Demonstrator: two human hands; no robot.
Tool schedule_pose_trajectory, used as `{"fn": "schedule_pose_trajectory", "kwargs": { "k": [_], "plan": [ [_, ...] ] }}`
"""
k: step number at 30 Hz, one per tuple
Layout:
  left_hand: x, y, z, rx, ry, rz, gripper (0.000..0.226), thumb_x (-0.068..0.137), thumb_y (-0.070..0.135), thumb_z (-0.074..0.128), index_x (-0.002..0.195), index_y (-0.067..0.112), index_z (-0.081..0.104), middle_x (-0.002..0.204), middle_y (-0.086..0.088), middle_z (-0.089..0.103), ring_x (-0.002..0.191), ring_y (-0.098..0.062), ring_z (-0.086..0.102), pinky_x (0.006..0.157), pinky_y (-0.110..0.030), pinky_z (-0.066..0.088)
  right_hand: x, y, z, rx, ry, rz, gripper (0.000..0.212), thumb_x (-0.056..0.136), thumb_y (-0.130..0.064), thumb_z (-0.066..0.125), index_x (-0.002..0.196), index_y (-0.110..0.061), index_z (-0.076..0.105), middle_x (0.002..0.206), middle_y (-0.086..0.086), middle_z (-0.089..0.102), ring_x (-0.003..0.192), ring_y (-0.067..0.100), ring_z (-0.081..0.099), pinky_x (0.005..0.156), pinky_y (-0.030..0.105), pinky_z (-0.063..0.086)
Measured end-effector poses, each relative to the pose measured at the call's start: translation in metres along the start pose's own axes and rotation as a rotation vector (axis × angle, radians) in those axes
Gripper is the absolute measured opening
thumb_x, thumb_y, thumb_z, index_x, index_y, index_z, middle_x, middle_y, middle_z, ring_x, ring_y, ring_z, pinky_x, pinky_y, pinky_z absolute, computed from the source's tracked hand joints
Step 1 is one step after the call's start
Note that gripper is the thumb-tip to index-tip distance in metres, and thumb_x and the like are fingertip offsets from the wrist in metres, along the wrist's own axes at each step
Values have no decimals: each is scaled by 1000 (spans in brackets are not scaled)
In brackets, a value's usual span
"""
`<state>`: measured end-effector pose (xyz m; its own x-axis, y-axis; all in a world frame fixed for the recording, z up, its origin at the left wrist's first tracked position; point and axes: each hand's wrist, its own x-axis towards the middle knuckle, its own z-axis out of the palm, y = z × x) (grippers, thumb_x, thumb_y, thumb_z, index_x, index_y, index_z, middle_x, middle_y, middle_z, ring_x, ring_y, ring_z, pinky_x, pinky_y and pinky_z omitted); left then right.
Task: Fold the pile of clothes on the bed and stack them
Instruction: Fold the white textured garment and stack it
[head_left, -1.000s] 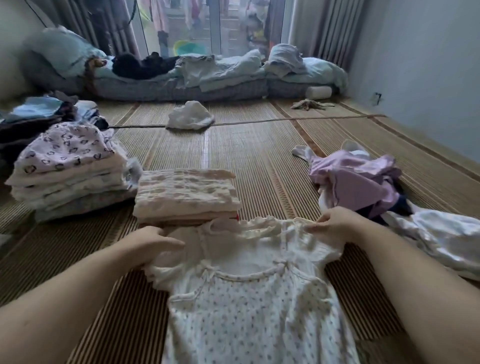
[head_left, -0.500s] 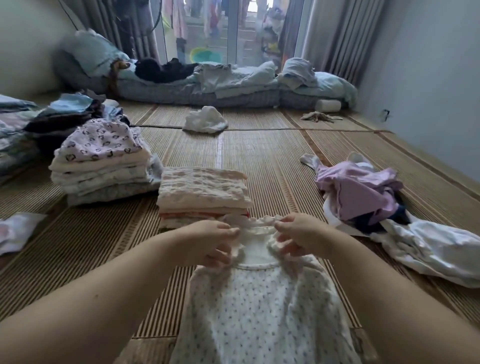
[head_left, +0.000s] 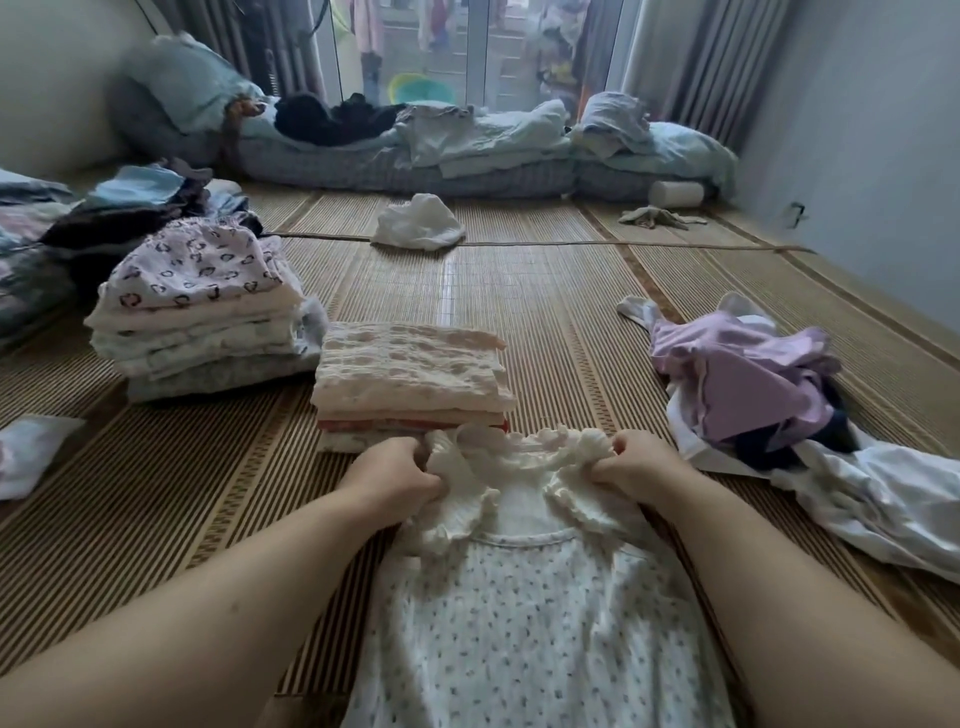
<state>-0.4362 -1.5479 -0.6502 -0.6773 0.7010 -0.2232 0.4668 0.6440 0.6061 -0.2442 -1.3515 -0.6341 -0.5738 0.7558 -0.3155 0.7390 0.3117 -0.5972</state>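
The left hand (head_left: 395, 475) and right hand (head_left: 636, 465) have fingers (head_left: 423, 480) clamped on the ruffled shoulders of the white flower-dotted cotton top (head_left: 530, 613); its length runs back toward the person.

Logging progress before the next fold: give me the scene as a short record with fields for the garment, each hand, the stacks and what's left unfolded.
garment: dotted top, lying on the mat, ruffled sleeves bunched inward
left hand: fingers grip the top's left ruffle
right hand: fingers grip the top's right ruffle
folded: cream stack just beyond the top; heart-print stack to its left
unfolded: loose pile of purple and white clothes at right
stray: white garment farther up the mat
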Motion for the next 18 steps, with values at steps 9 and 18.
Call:
{"fn": "schedule_pose_trajectory", "kwargs": {
  "k": [9,18],
  "plan": [
    [12,41,-60,-753,-262,63,33,78,-5,68,106,11,63,69,-3,70,51,-10,61,43,-22,48,-22,-22,-79,401,1,-164,10,84,-5,67,93,-5,64,56,1,54,38,4,43,33,17,29],
    [10,58,-61,-355,190,391,8,78,6,68,76,14,68,69,0,67,59,-10,60,53,-26,47,-14,-14,-64,403,300,-304,13,83,-9,67,95,-7,64,90,18,68,78,26,64,64,33,52]
  ]
}}
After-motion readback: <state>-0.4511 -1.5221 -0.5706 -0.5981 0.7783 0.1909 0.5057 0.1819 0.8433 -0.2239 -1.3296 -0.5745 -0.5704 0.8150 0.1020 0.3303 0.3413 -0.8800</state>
